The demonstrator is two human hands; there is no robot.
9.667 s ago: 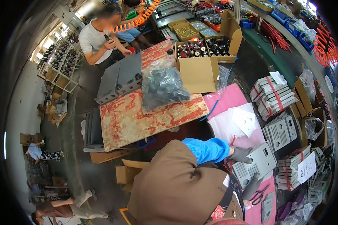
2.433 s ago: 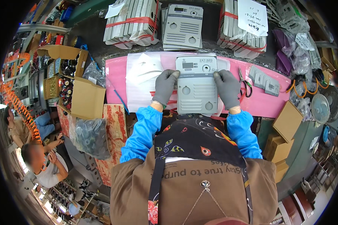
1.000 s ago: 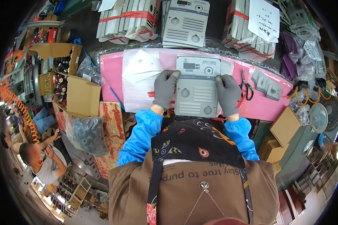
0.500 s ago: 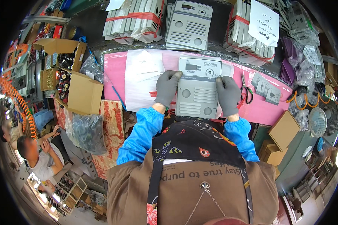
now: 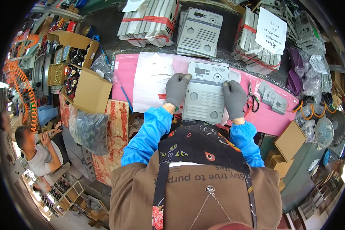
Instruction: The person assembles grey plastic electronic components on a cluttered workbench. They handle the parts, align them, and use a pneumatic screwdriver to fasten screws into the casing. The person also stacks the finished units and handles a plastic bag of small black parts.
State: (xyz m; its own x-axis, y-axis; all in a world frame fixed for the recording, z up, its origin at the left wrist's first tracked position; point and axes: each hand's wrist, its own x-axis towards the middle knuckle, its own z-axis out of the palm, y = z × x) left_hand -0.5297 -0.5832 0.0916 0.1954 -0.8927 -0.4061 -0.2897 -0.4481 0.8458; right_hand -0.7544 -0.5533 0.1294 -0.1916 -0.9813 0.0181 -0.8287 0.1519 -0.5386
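Holding grey panel (image 5: 205,99) slightly right of and above frame centre, by both long edges: pinched in fingers of gloved left hand (image 5: 176,91) at left edge, likewise in fingers of gloved right hand (image 5: 235,99) at right. Possible slip or tilt, from uneven grip; possible scuffed face, from sliding against scissors (image 5: 254,100) lying near, on pink sheet (image 5: 264,122). Toward upper left: open carton (image 5: 92,90) with dark and red round parts (image 5: 70,78). Below: clear bag (image 5: 89,132), full of dark pieces too blurred to name.
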